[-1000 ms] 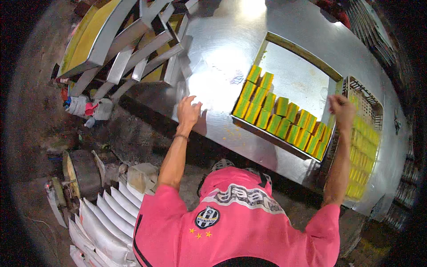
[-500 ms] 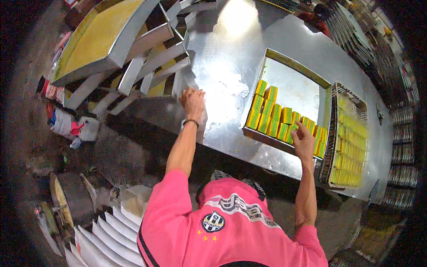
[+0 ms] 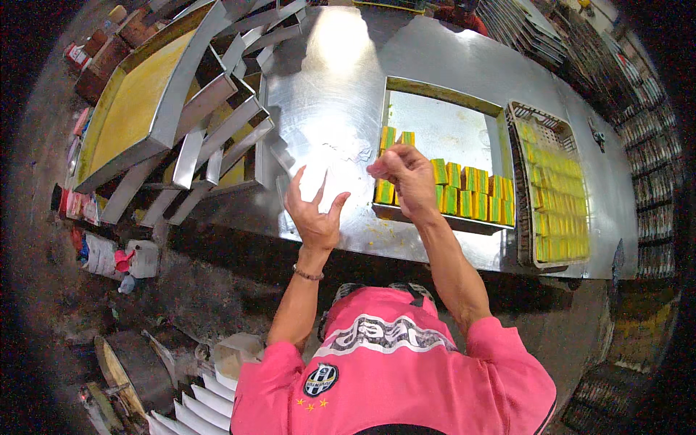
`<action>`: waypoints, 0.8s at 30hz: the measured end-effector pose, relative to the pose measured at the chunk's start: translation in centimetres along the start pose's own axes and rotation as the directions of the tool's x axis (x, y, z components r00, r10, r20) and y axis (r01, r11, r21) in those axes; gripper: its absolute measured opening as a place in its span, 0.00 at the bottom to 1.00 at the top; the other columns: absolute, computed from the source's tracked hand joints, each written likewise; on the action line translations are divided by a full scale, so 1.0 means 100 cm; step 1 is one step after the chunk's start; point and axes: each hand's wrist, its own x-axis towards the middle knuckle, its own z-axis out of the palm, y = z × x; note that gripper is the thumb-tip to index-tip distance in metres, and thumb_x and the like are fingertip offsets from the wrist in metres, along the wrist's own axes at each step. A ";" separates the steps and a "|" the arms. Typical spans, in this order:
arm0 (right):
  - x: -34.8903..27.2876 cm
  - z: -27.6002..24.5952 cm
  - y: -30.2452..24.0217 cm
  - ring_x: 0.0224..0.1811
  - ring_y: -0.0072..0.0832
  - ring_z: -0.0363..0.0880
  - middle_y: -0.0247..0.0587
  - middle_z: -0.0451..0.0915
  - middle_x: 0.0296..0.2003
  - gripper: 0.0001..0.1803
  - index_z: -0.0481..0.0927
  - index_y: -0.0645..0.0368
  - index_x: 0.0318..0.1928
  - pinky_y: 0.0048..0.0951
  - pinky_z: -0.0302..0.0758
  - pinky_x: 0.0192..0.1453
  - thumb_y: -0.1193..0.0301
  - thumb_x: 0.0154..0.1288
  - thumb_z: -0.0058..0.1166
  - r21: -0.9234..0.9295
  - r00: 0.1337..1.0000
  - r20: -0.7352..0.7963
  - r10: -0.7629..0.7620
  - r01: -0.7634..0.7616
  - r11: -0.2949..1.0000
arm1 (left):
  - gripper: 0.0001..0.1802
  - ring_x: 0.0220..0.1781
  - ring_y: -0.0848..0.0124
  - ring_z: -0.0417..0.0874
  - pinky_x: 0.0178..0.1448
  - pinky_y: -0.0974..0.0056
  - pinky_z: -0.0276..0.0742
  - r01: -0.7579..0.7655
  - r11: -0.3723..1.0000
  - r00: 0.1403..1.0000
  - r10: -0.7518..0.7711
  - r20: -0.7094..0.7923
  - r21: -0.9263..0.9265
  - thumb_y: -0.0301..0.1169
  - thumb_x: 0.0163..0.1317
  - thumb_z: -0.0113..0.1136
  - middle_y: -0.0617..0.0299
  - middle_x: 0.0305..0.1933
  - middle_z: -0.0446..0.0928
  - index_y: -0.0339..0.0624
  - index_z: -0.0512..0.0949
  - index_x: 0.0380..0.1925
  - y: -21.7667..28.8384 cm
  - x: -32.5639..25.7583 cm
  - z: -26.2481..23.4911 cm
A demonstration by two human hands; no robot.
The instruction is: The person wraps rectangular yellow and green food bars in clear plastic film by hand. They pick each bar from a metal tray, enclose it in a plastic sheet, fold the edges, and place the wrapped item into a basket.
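My left hand (image 3: 313, 217) is over the metal table (image 3: 304, 101), its fingers spread and nothing visible in them. Beside its fingers, clear crumpled plastic (image 3: 348, 154) lies in the bright glare. My right hand (image 3: 407, 180) is bent over the near left part of a shallow metal tray (image 3: 444, 92), fingers curled together and fingertips pointing left. Whatever is between those fingers, if anything, cannot be made out. Rows of yellow-and-green striped cake pieces (image 3: 464, 190) stand along the tray's near side; my right hand covers some of them.
Right of the tray is a plastic crate (image 3: 516, 116) holding rows of yellow-green pieces (image 3: 558, 196). Metal trays with yellow cake (image 3: 138, 87) are stacked crookedly at the left. More flat trays (image 3: 522, 29) lean at the far right. A person's red sleeve (image 3: 464, 18) shows at the far edge.
My right hand has moved left from the tray's near right to its left part, with the fingers curled. My left hand has opened, fingers spread. The whole view has shifted.
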 end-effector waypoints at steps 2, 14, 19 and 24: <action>-0.015 0.000 -0.019 0.41 0.38 0.90 0.45 0.88 0.37 0.07 0.81 0.58 0.46 0.40 0.88 0.51 0.70 0.74 0.61 0.164 0.997 -0.081 -0.009 0.022 0.986 | 0.55 0.75 0.58 0.70 0.78 0.52 0.64 0.483 0.780 0.874 -0.401 0.274 -0.398 0.49 0.57 0.77 0.50 0.72 0.71 0.34 0.59 0.77 0.009 -0.006 -0.012; -0.090 -0.088 -0.029 0.51 0.37 0.86 0.52 0.82 0.54 0.21 0.77 0.61 0.58 0.38 0.86 0.49 0.69 0.69 0.67 -0.073 0.939 -0.334 0.081 -0.112 0.991 | 0.09 0.34 0.73 0.86 0.42 0.69 0.83 0.660 0.419 0.748 -0.441 0.496 -0.624 0.25 0.64 0.73 0.57 0.32 0.88 0.29 0.87 0.39 0.079 -0.025 0.019; -0.140 -0.107 -0.064 0.55 0.34 0.78 0.39 0.81 0.55 0.27 0.80 0.55 0.60 0.38 0.74 0.55 0.72 0.57 0.68 -0.854 0.850 0.238 -0.470 0.414 0.316 | 0.03 0.31 0.78 0.83 0.37 0.70 0.80 0.653 0.649 0.702 -0.329 0.631 -0.389 0.21 0.61 0.71 0.62 0.30 0.87 0.31 0.87 0.34 0.121 -0.035 0.025; -0.132 -0.115 -0.092 0.46 0.30 0.75 0.33 0.81 0.48 0.20 0.83 0.53 0.53 0.35 0.71 0.50 0.66 0.61 0.55 -0.592 0.560 0.778 -0.284 0.805 -0.036 | 0.04 0.30 0.82 0.79 0.34 0.69 0.76 0.527 0.830 0.645 -0.249 0.722 -0.185 0.20 0.53 0.72 0.63 0.26 0.85 0.33 0.85 0.29 0.158 -0.038 0.040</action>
